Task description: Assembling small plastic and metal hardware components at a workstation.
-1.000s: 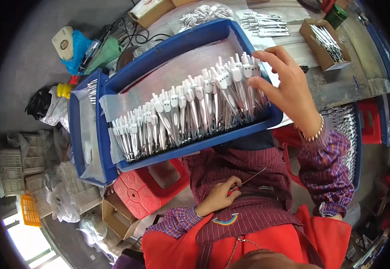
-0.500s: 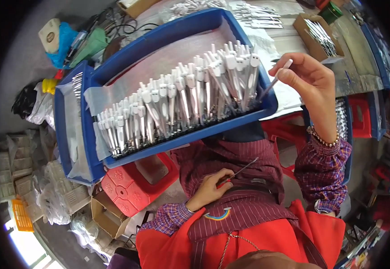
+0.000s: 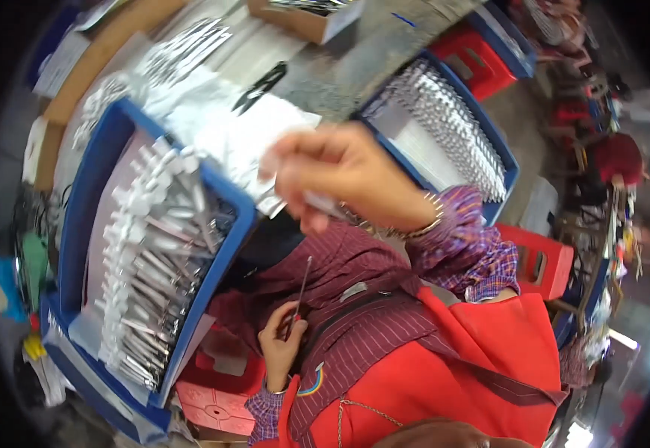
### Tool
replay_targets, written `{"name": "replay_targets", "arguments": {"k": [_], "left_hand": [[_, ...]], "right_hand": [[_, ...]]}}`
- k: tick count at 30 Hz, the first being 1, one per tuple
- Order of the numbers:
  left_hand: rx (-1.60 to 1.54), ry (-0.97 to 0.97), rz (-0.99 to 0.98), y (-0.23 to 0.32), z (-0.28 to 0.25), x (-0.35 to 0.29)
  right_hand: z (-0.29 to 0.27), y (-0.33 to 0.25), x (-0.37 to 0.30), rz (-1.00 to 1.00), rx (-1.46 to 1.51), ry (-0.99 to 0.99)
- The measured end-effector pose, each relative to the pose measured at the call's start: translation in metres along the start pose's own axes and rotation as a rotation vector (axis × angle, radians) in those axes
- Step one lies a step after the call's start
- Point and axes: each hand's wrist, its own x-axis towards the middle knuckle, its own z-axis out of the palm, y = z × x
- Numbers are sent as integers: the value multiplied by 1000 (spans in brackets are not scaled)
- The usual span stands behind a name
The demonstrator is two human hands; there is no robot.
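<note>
My left hand [image 3: 282,340] is closed around the red handle of a thin-shafted tool [image 3: 304,287], held upright over my striped apron [image 3: 347,328]. Motion smears my right hand [image 3: 347,168], raised between two crates. Its fingers are curled, and a slim pale piece [image 3: 323,203] shows beneath them, too blurred to make out fully. To the left, a blue plastic crate [image 3: 209,287] holds rows of slim metal pieces with white capped ends [image 3: 142,261], packed upright or leaning.
A white cloth [image 3: 220,134] covers part of the bench, with a black-handled tool [image 3: 263,86] on it. Another blue crate [image 3: 508,160] holds stacked metal pieces at right. Red stools [image 3: 538,261] stand nearby, and a cardboard box [image 3: 302,21] is at the far edge.
My view has swung right, bringing the second crate fully into sight. My right hand has left the crate's right end with the slim piece. My left hand still holds the thin-shafted tool.
</note>
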Motion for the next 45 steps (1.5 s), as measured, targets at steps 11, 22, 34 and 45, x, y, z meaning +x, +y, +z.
{"name": "replay_targets", "arguments": {"k": [11,22,34,45], "left_hand": [[29,89,81,13,-9,-10],[130,105,131,21,-11,-13],[148,88,124,32,-15,-12],[-644,-156,-737,65,-37,3]], "right_hand": [[-24,161,-60,319,-308,63],[-20,166,-62,462,-139,131],[-5,168,-67,231,-688,168],[-1,181,-66,-32,-937,123]]}}
